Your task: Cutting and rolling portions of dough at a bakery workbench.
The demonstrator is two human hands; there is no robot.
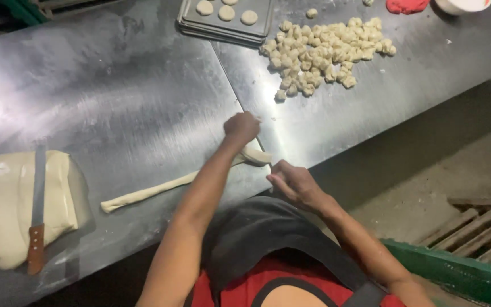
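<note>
Nearest me, my right hand [292,183] pinches what looks like a thin blade against the end of the dough rope [171,185]; the view there is poor. My left hand [241,126] is closed in a fist just beyond that end. The rope trails away leftward on the steel table [115,102]. I judge it soft, light, stretchy: grip near the cut end.

No packages, labels, signs or screens seen anywhere in view.
</note>
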